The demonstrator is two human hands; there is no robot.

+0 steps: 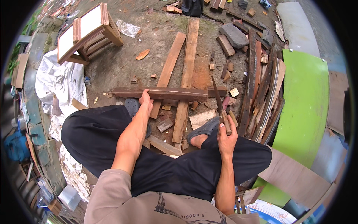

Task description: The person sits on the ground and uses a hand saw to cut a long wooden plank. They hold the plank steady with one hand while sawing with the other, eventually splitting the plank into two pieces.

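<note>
A dark wooden beam (175, 93) lies crosswise over two lighter planks, the shorter plank (170, 61) and the longer plank (190, 52). My left hand (146, 100) is closed on the beam, left of its middle. In my right hand (226, 136) is a long-bladed tool (217, 95) with a wooden handle. Its narrow dark blade points up and away, close to the beam's right end. The blade shows nearly edge-on, so I cannot tell whether it is a saw or a machete. A short dark wood piece (217, 91) sits at that end of the beam.
Long wood strips (261, 93) are piled at the right, beside a green panel (304, 108). A grey stone block (234, 35) lies beyond the offcuts. A wooden stool-like frame (89, 33) stands far left near white cloth (61, 80). Wood scraps surround my feet.
</note>
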